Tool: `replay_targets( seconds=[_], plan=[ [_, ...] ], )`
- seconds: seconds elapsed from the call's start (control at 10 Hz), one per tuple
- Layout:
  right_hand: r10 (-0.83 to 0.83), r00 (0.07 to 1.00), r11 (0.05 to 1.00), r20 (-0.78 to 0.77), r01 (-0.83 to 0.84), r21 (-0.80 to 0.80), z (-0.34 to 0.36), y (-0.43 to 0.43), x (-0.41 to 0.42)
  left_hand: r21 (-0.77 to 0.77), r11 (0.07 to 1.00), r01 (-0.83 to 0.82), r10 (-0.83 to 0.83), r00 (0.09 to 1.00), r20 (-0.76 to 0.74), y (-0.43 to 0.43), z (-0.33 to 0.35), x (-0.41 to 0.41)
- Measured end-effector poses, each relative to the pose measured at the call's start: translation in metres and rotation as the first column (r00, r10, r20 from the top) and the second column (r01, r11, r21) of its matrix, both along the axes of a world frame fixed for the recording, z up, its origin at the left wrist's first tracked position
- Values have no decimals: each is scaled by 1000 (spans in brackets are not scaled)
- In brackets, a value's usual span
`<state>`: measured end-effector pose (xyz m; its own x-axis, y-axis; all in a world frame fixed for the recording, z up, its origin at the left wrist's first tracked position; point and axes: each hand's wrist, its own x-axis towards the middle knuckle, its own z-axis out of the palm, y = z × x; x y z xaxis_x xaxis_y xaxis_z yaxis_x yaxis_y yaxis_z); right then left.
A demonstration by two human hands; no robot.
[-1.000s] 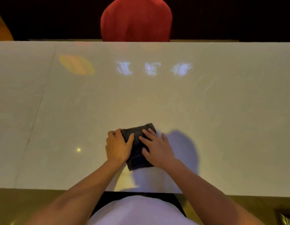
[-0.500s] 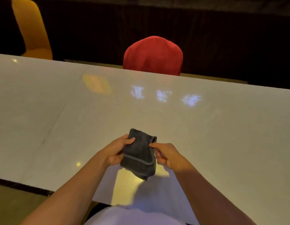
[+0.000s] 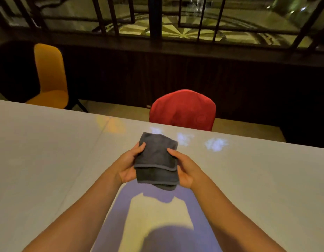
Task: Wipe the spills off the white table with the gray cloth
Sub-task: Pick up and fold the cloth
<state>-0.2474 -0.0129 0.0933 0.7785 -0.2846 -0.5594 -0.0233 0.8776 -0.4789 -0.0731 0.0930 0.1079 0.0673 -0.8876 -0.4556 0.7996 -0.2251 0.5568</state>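
A folded gray cloth [image 3: 156,160] is held up above the white table [image 3: 48,160], in the middle of the view. My left hand [image 3: 129,165] grips its left side and my right hand [image 3: 186,168] grips its right side, thumbs on top. Beyond the cloth, near the table's far edge, lie pale bluish-white patches [image 3: 215,144] and an orange patch [image 3: 111,125]; I cannot tell whether they are spills or light.
A red chair [image 3: 183,110] stands at the table's far edge, straight ahead. An orange chair [image 3: 50,77] stands further left. A dark low wall and a railing run behind them. A seam crosses the table on the left.
The cloth was pressed flat on the table under both hands; it is now lifted and held in the air between them. The view has tilted upward, showing the chairs and railing.
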Motion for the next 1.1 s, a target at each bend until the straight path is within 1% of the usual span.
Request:
replay_targets(
  seconds=[0.1,0.2,0.3,0.4,0.5,0.6,0.7,0.8,0.9,1.0,1.1],
  plan=[
    [-11,1000,995,-20,9,-95,-9,-37,43,84,994,-74,65,992,107,-38,-10,40],
    [-115,976,961,-183,62,-270,-28,-76,84,201,967,-159,76,927,367,-76,-38,74],
    [-268,887,889,-376,78,-451,-54,-104,121,253,939,-234,51,819,571,-109,-72,98],
    [-381,811,844,-444,109,-525,-88,-127,154,234,933,-274,37,718,695,-139,-110,126],
    [-457,743,769,-489,52,-638,-119,-144,177,237,930,-281,-33,578,816,-166,-140,150],
    [-535,652,612,-536,-138,-779,-139,-152,187,180,896,-407,-30,348,937,-178,-164,164],
    [-653,617,241,-439,-380,-893,-151,-149,188,0,932,-364,-67,-172,983,-178,-180,162],
    [-631,668,-206,-394,-634,-745,-168,-141,188,95,985,-145,-167,-643,748,-170,-199,160],
    [-450,593,-228,-667,-799,-556,-176,-130,184,283,953,-110,-272,-724,634,-159,-200,154],
    [-328,463,-177,-824,-886,-428,-163,-139,188,511,847,-147,-449,-712,540,-167,-173,146],
    [-167,344,-118,-924,-937,-328,-123,-145,190,754,647,-115,-597,-691,407,-176,-129,147]
  ],
)
